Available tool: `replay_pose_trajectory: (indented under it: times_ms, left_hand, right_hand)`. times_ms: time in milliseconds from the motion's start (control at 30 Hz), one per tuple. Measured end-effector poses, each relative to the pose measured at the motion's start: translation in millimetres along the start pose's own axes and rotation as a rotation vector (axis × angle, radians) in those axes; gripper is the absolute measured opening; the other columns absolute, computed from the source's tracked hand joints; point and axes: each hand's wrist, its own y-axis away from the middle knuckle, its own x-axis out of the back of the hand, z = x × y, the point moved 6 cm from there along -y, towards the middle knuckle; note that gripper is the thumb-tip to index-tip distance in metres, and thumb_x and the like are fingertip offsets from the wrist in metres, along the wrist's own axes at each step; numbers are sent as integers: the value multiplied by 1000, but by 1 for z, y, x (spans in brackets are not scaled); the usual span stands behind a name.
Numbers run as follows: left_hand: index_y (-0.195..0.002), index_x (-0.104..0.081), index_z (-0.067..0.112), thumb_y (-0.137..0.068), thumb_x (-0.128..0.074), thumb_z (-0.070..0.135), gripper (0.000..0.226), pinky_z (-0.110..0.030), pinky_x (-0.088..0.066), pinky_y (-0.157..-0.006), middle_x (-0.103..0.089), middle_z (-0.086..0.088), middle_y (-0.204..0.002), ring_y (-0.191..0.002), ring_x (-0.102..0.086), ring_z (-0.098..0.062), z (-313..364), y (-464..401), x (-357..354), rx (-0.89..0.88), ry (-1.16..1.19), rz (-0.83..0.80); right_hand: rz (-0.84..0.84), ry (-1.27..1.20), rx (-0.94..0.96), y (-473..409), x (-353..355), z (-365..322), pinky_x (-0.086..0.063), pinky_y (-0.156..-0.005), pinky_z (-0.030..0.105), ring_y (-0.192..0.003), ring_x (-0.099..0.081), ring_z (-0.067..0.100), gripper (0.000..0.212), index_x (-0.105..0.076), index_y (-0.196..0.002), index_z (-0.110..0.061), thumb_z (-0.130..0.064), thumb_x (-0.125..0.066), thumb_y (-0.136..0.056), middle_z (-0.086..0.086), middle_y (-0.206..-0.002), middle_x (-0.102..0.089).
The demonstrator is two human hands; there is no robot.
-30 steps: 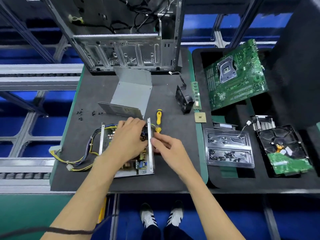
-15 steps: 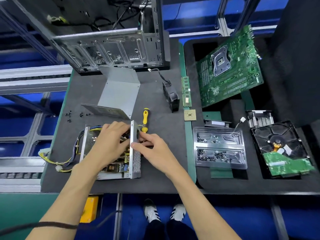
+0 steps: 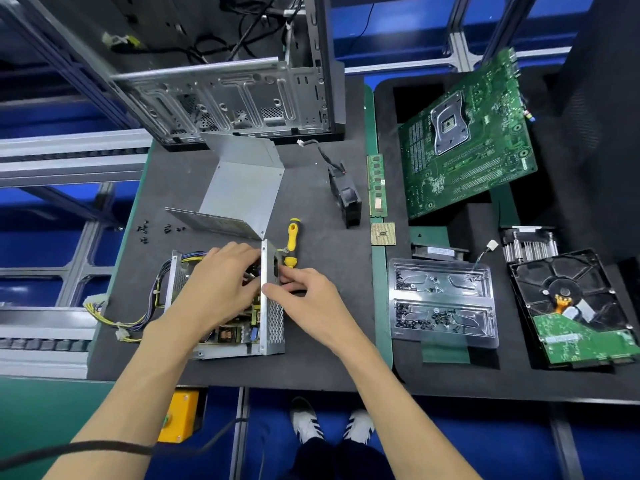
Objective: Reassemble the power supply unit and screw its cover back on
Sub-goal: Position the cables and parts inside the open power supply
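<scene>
The open power supply unit [image 3: 272, 327] lies on the dark mat, its circuit board and yellow and purple wires [image 3: 152, 306] showing. My left hand [image 3: 221, 282] reaches inside the case, fingers curled round a part I cannot make out. My right hand [image 3: 304, 296] pinches the upright right side wall, thumb on its inner edge and fingers outside near the socket opening. The bent grey metal cover [image 3: 242, 192] lies just behind the unit. A yellow-handled screwdriver [image 3: 292, 242] rests by the wall's far end. Several small black screws [image 3: 156, 230] lie to the left.
An empty computer case [image 3: 225, 98] stands at the back. A black fan [image 3: 346, 195], a RAM stick [image 3: 376, 185] and a CPU [image 3: 383, 233] lie to the right. The foam tray holds a motherboard [image 3: 464, 140], a clear screw tray [image 3: 443, 303], a hard drive [image 3: 575, 306] and a heatsink [image 3: 530, 244].
The camera view has shifted, so everything sits further left in frame. Both hands stay at the unit's right wall; my right fingers have slid a little along its outer side.
</scene>
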Motion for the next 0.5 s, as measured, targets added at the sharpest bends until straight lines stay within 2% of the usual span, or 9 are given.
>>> replay_pose_trajectory:
  times_ms: [133, 267, 367, 400, 500]
  left_hand:
    - [-121, -71, 14, -99, -59, 29, 29, -41, -48, -86, -73, -2, -108, -105, -60, -25, -13, -5, 9, 129, 49, 81]
    - [-114, -71, 19, -90, -70, 25, 25, -39, -50, -82, -70, 7, -101, -97, -59, -16, -11, -7, 10, 61, 147, 32]
    - [-116, -69, 19, -87, -75, 26, 30, -42, -45, -84, -66, 9, -99, -96, -59, -19, -6, -5, 7, 11, 98, 4]
    - [-115, -69, 20, -88, -74, 26, 29, -42, -42, -85, -65, 9, -97, -95, -58, -20, -5, -5, 6, -5, 72, 7]
    - [-110, -70, 19, -90, -72, 22, 20, -42, -38, -95, -64, 8, -97, -93, -57, -20, -3, -4, 4, -68, 38, 14]
  right_hand:
    - [-14, 3, -16, 2, 1, 1, -44, -76, 9, -104, -59, -9, 51, -65, -136, -29, -47, -72, -89, -16, -115, -59]
    - [-13, -16, -31, 0, 1, -1, -46, -77, 11, -101, -62, -6, 40, -70, -125, -35, -43, -74, -86, -13, -113, -61]
    - [-5, -52, -43, -1, 1, -1, -48, -78, 11, -98, -63, -5, 27, -72, -112, -41, -39, -76, -85, -13, -111, -62]
    - [1, -59, -41, -2, 1, 0, -48, -76, 10, -97, -63, -6, 26, -72, -111, -40, -39, -77, -85, -14, -110, -63]
    - [19, -69, -43, -2, 0, 0, -49, -74, 8, -97, -63, -9, 45, -71, -127, -29, -40, -78, -84, -15, -112, -64]
